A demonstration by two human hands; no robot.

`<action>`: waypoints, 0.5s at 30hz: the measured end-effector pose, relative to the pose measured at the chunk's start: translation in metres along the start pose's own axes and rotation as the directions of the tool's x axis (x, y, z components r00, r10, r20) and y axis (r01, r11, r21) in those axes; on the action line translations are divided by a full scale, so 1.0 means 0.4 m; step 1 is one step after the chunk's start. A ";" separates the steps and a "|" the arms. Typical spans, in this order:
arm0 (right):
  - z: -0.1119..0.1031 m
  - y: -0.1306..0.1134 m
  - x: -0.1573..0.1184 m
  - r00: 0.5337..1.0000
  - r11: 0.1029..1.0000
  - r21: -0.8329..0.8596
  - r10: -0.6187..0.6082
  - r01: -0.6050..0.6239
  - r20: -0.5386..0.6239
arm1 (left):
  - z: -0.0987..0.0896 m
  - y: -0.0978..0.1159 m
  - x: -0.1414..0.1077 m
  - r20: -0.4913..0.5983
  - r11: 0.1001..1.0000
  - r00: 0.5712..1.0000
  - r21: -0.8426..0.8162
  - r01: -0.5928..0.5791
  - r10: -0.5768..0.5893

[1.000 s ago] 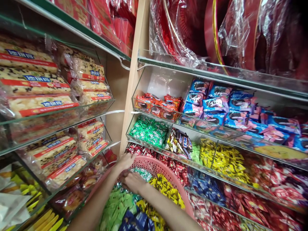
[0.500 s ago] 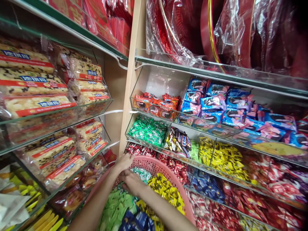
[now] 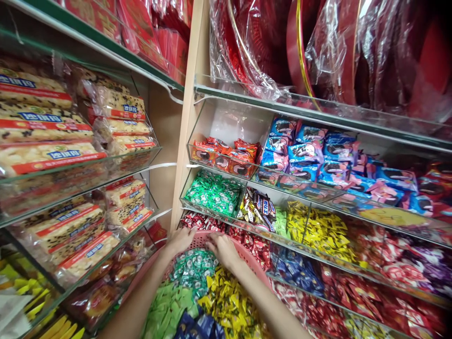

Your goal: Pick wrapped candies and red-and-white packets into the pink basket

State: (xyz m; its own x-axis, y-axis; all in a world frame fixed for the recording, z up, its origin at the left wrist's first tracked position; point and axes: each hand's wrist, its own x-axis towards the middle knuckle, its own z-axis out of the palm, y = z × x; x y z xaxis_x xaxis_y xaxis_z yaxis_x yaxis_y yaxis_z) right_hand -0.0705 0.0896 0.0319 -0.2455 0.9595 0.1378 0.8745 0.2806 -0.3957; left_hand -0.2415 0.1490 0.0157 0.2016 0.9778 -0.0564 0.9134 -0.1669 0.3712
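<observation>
Pink perforated basket, full of wrapped candies, sits low in the middle of the frame, beneath both hands. The left hand is at its far rim; the right hand, fingers bent, is just beside. I cannot tell either grip's closure or hold.

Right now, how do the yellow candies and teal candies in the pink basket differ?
The yellow candies have dark-marked wrappers; the teal candies show pale patches. The teal candies lie nearer the basket's far rim, the yellow candies lower in the picture. Both are heaped, wrapped pieces.
</observation>
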 end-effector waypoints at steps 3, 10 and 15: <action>-0.081 -0.046 0.021 0.984 0.993 -0.034 -0.119 0.115 -0.134 | 0.003 0.000 0.003 0.003 1.000 1.000 -0.002 0.014 -0.014; -0.230 -0.090 0.144 0.961 0.946 -0.315 -0.015 -0.075 -0.275 | 0.000 0.000 0.001 0.002 1.000 1.000 -0.003 0.018 -0.018; -0.224 -0.085 0.197 0.967 0.858 -0.448 0.198 -0.250 -0.160 | -0.004 0.000 -0.001 -0.016 0.999 0.999 0.003 0.039 -0.039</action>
State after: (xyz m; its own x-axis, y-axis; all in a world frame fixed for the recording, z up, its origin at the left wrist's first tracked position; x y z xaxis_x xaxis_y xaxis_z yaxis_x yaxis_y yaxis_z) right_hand -0.0821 0.1536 0.1374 0.0026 0.9798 0.1999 0.9994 -0.0094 0.0331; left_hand -0.2422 0.1487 0.0171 0.1600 0.9855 -0.0559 0.9216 -0.1288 0.3661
